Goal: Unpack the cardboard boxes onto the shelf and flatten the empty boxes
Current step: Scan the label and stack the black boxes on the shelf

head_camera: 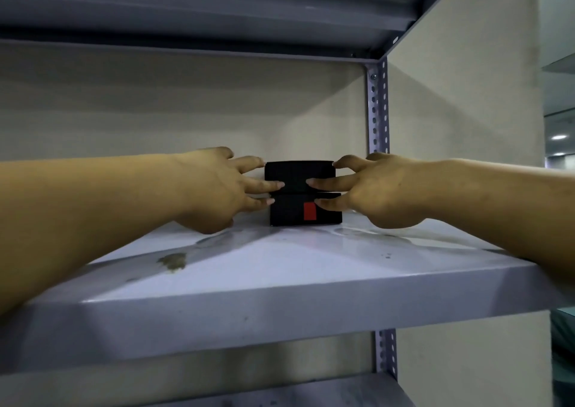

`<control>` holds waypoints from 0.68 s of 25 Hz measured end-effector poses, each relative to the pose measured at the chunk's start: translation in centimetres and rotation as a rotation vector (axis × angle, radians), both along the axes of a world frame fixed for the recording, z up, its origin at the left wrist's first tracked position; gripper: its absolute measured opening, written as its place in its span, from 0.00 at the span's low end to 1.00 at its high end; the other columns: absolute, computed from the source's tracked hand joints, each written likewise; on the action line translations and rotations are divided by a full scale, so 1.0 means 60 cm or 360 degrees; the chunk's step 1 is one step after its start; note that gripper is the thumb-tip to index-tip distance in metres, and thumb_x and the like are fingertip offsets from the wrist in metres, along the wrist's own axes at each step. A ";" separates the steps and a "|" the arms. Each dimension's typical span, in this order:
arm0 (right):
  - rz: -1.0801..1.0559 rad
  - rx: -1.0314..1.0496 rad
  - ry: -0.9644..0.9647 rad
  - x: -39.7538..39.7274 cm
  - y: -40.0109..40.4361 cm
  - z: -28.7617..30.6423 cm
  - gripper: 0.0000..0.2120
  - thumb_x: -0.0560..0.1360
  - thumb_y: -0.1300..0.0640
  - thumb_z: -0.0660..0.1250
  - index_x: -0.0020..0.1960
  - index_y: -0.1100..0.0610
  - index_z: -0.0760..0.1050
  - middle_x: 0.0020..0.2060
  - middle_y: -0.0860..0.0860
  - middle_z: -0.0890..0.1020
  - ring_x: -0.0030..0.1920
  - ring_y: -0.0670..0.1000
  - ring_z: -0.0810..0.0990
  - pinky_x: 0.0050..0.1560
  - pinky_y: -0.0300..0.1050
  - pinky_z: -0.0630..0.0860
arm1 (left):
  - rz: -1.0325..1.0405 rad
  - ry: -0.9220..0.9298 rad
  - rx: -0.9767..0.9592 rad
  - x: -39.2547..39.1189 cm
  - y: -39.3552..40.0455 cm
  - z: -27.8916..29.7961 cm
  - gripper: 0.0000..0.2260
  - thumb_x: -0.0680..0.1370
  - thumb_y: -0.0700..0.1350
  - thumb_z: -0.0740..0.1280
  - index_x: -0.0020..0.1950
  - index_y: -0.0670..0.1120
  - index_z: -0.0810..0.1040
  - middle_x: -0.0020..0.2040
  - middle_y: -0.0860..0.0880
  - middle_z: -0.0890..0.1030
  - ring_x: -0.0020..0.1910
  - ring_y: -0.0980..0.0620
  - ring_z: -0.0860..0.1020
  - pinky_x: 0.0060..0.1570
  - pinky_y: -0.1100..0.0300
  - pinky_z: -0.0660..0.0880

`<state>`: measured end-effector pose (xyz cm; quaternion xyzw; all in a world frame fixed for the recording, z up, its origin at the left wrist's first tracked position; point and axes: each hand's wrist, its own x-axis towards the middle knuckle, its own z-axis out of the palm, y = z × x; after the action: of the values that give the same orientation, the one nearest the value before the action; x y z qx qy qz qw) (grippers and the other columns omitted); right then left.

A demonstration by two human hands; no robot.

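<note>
— Between the two hands: two small black boxes [303, 193], stacked one on the other, the lower one [306, 209] marked with a red patch [310, 211] on its front.

— Left hand [217, 188]?

— Reaching in from the left, fingers [267, 185] mostly straight and spread, tips touching the left side and front of the stack. Not curled round anything; pressing rather than gripping.

— Right hand [376, 188]?

— Mirrored from the right. Fingers [323, 184] extended, slightly bent at the knuckles, tips laid on the top edge, the front of the upper box [300, 176] and the seam between the two. Again touching, not wrapped round.

— Beneath the hands?

— Grey metal shelf [280, 269], stack sitting near its back, close to the beige wall [186, 110] behind. Brownish stain [172, 262] on the shelf nearer than the left hand, smaller smudges and specks under and beside the right forearm.

— Further out?

— Behind and right of the right hand, perforated grey upright post [378, 110]. Above both hands, underside of another shelf [202, 8]. Below, edge of a lower shelf [295, 391]. Far right, past the side panel, blurred room with a ceiling light [559, 137].
</note>
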<state>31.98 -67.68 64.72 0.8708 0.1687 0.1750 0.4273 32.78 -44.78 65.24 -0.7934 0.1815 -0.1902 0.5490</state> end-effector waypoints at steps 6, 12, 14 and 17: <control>0.0019 0.0079 0.0004 -0.009 0.001 -0.004 0.34 0.78 0.65 0.52 0.77 0.39 0.49 0.78 0.42 0.41 0.77 0.55 0.46 0.70 0.54 0.62 | -0.0085 0.0024 -0.0108 -0.006 -0.008 -0.002 0.26 0.82 0.54 0.51 0.77 0.59 0.44 0.77 0.58 0.36 0.77 0.48 0.40 0.72 0.49 0.58; 0.0273 0.0446 -0.0102 -0.034 -0.010 -0.001 0.25 0.81 0.58 0.56 0.74 0.40 0.59 0.76 0.43 0.58 0.74 0.52 0.57 0.68 0.55 0.67 | -0.0301 -0.0014 -0.0353 -0.046 -0.014 0.011 0.23 0.82 0.55 0.53 0.76 0.62 0.51 0.78 0.58 0.48 0.77 0.52 0.50 0.69 0.51 0.63; 0.0455 0.0624 -0.0223 -0.049 -0.012 0.000 0.19 0.81 0.54 0.57 0.70 0.43 0.68 0.69 0.45 0.70 0.68 0.51 0.66 0.62 0.55 0.72 | -0.0479 -0.0088 -0.0522 -0.067 -0.012 0.012 0.21 0.81 0.55 0.54 0.75 0.61 0.59 0.76 0.57 0.58 0.74 0.53 0.58 0.64 0.53 0.68; 0.0648 0.1025 -0.0342 -0.085 -0.011 -0.007 0.13 0.79 0.50 0.59 0.62 0.46 0.75 0.60 0.45 0.78 0.61 0.51 0.73 0.56 0.55 0.75 | -0.0911 -0.0233 -0.0895 -0.101 -0.006 0.000 0.18 0.79 0.55 0.55 0.67 0.55 0.73 0.65 0.52 0.74 0.63 0.49 0.71 0.54 0.50 0.75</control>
<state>26.87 -68.31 64.31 0.8858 0.2287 0.3902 0.1042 26.71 -45.11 65.24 -0.8143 0.2964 -0.4335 0.2471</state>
